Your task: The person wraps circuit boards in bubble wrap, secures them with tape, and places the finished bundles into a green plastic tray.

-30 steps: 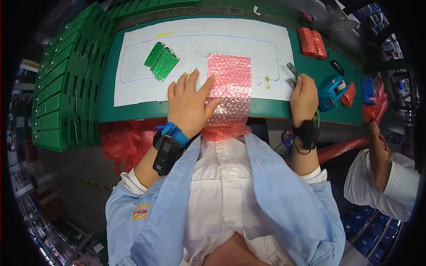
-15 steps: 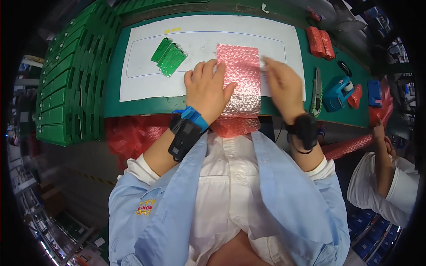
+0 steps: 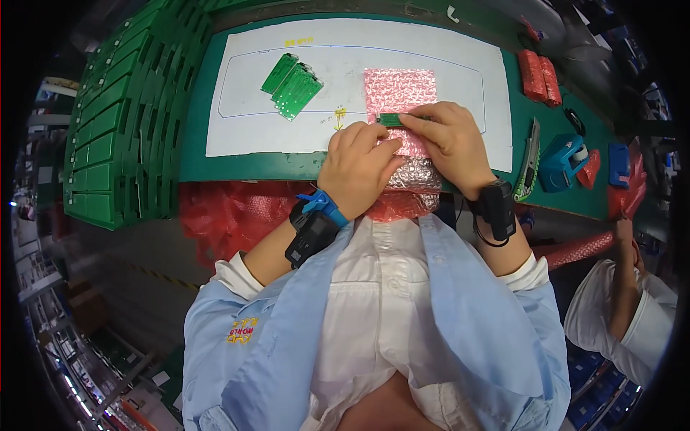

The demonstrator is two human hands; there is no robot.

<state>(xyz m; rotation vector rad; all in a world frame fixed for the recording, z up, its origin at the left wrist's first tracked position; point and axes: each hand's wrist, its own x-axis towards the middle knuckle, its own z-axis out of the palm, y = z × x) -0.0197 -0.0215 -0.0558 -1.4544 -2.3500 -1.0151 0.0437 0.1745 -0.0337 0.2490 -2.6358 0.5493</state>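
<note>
A green circuit board [image 3: 390,120] lies crosswise over a strip of pink bubble wrap [image 3: 399,87]. The fingers of my right hand [image 3: 454,144] are closed on the board's right part and hide that end. My left hand [image 3: 359,167] has its fingers bent in against the board's near left corner, with the thumb over the wrap; the exact contact of its fingertips is partly hidden. The wrap runs from the white sheet over the table's near edge toward my lap. Several more green boards [image 3: 292,86] lie overlapping on the sheet to the left.
Green crates [image 3: 118,122] are stacked at the left. Along the right lie red wrapped bundles [image 3: 533,76], a utility knife [image 3: 530,161] and a blue tape dispenser [image 3: 563,163]. Red bubble wrap [image 3: 237,215] hangs below the table's edge. Another person's arm [image 3: 627,280] is at the right.
My right hand has moved left over the wrap, and a green board now shows lying there. My left hand has gone from resting flat on the wrap to bent fingers at the board.
</note>
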